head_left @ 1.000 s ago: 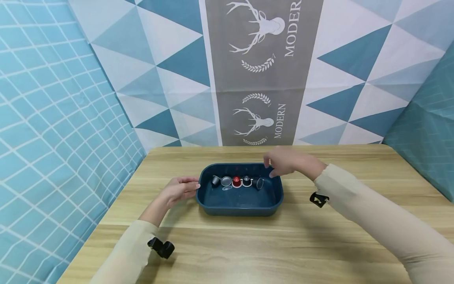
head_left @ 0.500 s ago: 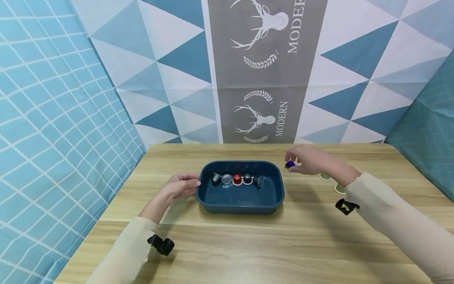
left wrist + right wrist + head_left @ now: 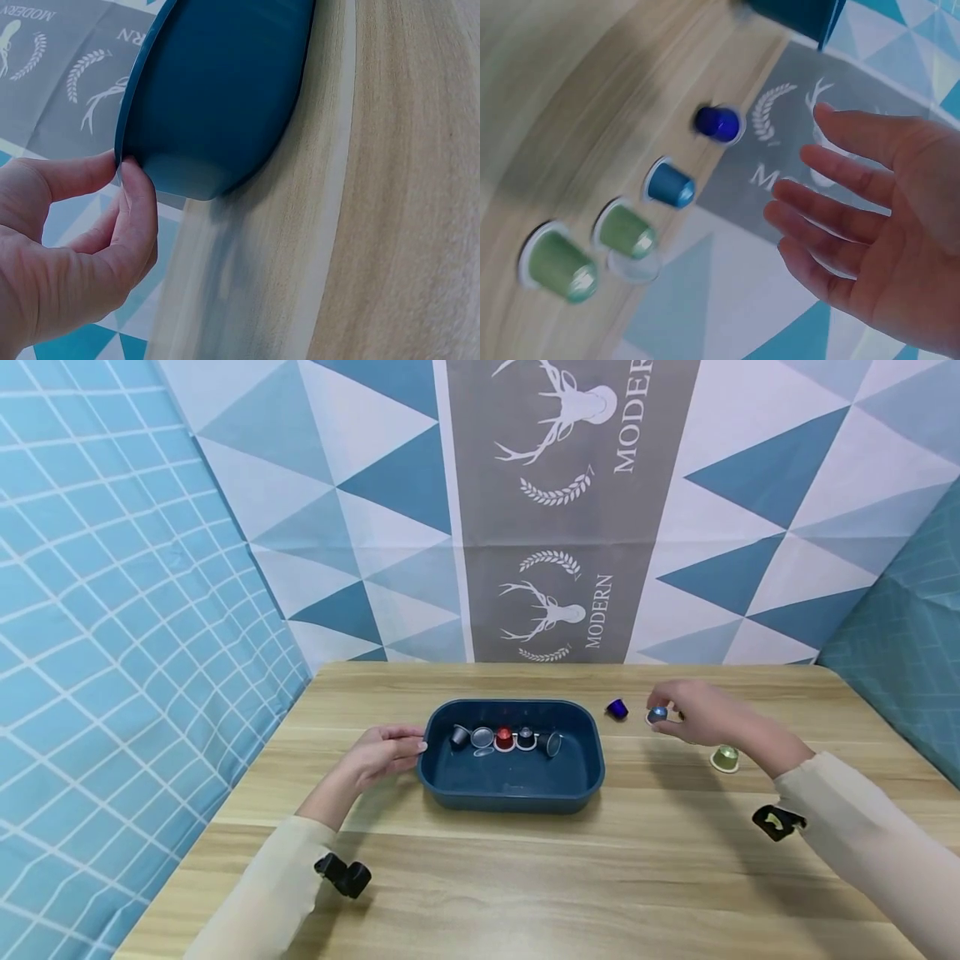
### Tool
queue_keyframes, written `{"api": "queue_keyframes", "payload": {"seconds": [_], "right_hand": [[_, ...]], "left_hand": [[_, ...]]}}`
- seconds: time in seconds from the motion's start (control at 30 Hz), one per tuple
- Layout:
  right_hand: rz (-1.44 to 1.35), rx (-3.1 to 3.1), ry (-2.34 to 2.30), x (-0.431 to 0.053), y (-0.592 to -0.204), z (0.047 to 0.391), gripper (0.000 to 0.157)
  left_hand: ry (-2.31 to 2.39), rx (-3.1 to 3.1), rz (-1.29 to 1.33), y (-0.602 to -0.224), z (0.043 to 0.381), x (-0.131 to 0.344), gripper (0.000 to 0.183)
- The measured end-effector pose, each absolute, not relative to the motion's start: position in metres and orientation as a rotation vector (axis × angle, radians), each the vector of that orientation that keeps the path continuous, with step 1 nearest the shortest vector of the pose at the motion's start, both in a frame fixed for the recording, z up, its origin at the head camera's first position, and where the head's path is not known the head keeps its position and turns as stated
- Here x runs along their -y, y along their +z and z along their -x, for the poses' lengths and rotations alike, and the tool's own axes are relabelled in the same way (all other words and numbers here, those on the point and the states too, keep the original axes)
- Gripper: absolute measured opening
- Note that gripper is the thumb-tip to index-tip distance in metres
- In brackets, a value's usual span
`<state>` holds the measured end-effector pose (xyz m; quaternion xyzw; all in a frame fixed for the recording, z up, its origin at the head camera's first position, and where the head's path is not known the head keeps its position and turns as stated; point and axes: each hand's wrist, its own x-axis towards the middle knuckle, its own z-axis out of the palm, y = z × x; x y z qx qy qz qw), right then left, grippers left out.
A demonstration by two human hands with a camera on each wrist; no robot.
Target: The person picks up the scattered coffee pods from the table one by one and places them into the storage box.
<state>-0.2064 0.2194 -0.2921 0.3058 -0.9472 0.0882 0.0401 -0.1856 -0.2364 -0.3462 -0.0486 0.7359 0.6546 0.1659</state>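
My left hand pinches the left rim of a dark blue bin between thumb and fingers, as the left wrist view also shows. Over the table to the bin's right, my right hand has its fingers around a blue coffee capsule, seen from the head. In the right wrist view the right hand is spread with nothing in it, apart from the blue capsule. A dark purple-blue capsule lies on its side nearer the bin. A green capsule stands under the right wrist.
Inside the bin are a red capsule, a black capsule and several dark or silver ones. Two green capsules, one nearer the camera, and a clear disc show in the right wrist view. A patterned cloth hangs behind the table.
My right hand has moved right from over the bin, past the purple-blue capsule that was at its fingers half a second ago, to the blue one. My left hand stays on the rim.
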Motion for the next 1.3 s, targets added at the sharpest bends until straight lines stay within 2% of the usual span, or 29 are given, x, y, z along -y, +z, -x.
{"api": "queue_keyframes", "payload": {"seconds": [0.63, 1.3], "right_hand": [[-0.778, 2.976, 0.108, -0.275, -0.321, 0.202, 0.027], [-0.847, 3.034, 0.282, -0.298, -0.350, 0.207, 0.023]], "left_hand": [[1.851, -2.102, 0.116, -0.348, 0.188, 0.239, 0.049], [1.861, -2.105, 0.148, -0.345, 0.187, 0.235, 0.047]]}}
